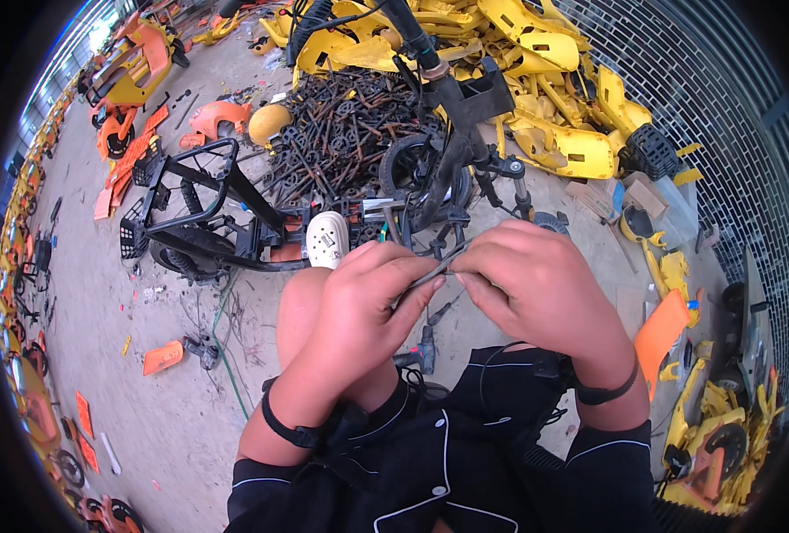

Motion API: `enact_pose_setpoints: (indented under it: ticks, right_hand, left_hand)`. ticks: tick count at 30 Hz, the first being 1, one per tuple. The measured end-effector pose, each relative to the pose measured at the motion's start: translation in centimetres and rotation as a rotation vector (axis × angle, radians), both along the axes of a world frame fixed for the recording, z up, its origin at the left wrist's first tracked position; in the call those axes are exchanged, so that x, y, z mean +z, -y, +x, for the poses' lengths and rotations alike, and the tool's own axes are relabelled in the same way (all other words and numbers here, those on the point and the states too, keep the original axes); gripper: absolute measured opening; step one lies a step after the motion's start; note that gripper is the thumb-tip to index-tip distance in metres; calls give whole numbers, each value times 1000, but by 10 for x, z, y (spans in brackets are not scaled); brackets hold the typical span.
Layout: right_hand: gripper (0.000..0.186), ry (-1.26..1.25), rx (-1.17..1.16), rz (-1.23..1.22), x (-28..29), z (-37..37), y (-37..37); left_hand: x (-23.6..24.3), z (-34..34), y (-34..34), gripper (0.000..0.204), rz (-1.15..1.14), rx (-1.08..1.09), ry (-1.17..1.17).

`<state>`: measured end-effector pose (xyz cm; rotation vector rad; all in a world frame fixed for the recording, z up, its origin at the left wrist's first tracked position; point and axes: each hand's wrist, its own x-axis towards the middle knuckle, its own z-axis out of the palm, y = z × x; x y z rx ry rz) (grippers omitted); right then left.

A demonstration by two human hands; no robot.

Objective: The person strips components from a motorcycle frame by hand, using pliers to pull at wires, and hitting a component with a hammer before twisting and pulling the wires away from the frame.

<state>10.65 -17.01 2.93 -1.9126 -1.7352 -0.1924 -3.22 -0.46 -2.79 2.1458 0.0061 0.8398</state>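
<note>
My left hand point(368, 289) and my right hand point(536, 280) meet in front of me, each closed in a pinch on a thin dark cable point(441, 266). A short stretch of the cable shows between the fingertips, and the rest is mostly covered by my fingers. Just beyond my hands is a stripped black scooter frame point(257, 206), lying low, with its steering column point(456, 107) rising toward the top. My foot in a white clog point(327, 238) rests by the frame. Below the hands, a cordless drill point(426, 351) stands on the floor.
Behind the frame lies a heap of rusty black metal parts point(345, 133). Yellow plastic panels point(554, 142) are piled at the far right, near a brick wall point(678, 98). An orange panel point(663, 333) stands at right. A green hose point(219, 333) crosses the floor at left.
</note>
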Motion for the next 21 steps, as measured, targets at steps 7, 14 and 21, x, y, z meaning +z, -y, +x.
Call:
enact_pose_setpoints:
  ticks: [7,14,21]
  right_hand:
    - [15,-22,-61,39,-5,-6,-6]
    - [19,-94,-72,158,-15,-7,-5]
    - [18,-101,-122,307,-31,-3,-7]
  left_hand:
    - [-6,2,3,17,124,56,43]
    - [0,1,7,16,119,36,38]
    - [-2,1,8,16,52,3,-22]
